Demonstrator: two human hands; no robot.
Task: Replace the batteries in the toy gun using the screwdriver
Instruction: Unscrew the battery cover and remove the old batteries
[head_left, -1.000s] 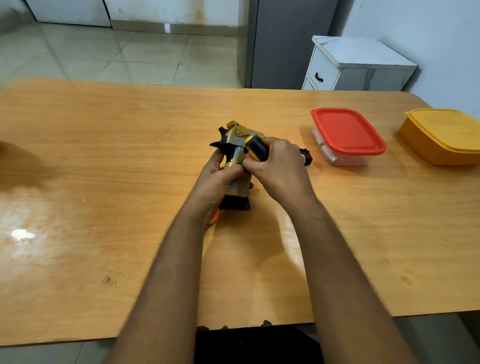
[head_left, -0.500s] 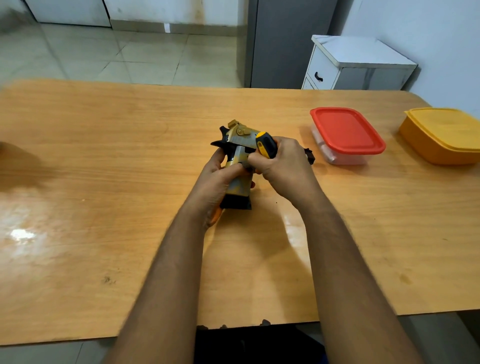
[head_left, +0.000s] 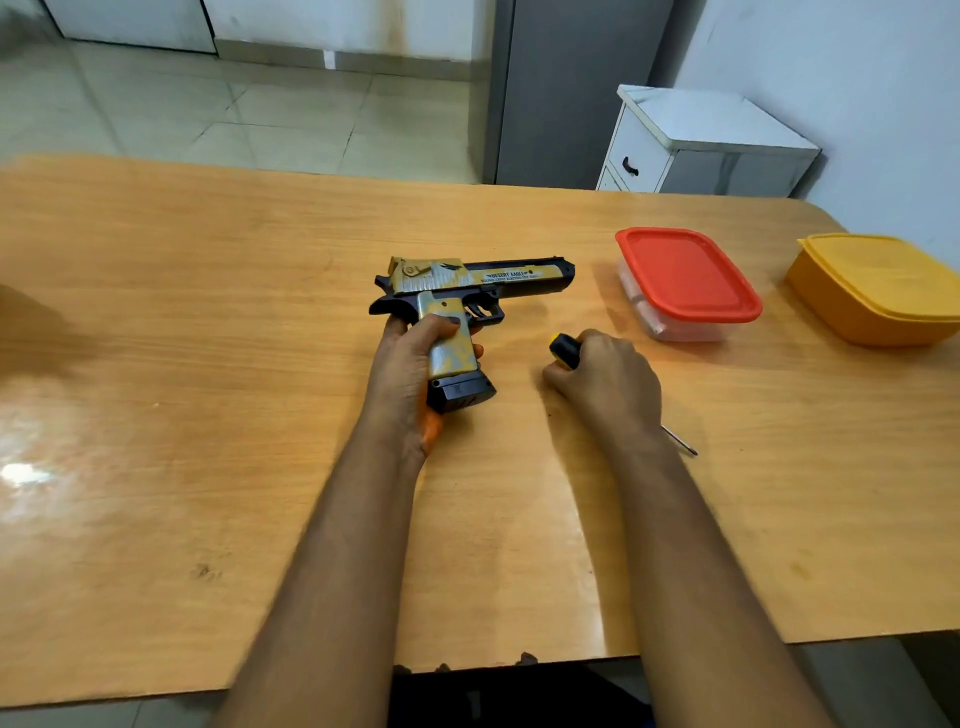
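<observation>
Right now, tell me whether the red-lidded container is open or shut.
Shut. The red lid sits flat over the clear container, its rim covering every visible edge. Whether it is snapped tight, cannot tell.

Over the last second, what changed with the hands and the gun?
The right hand pulled the screwdriver off the toy gun and dropped rightward to the table, gripping it still. The gun now lies side-on. Unchanged: the left hand holds the grip; both containers sit put.

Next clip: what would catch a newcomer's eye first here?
The gold-and-black toy pistol at mid-table, gripped at the handle by the left hand. Beside it, the right hand is closed on a yellow-and-black-handled screwdriver. On the right stand a red-lidded clear plastic box and a yellow plastic box.
</observation>
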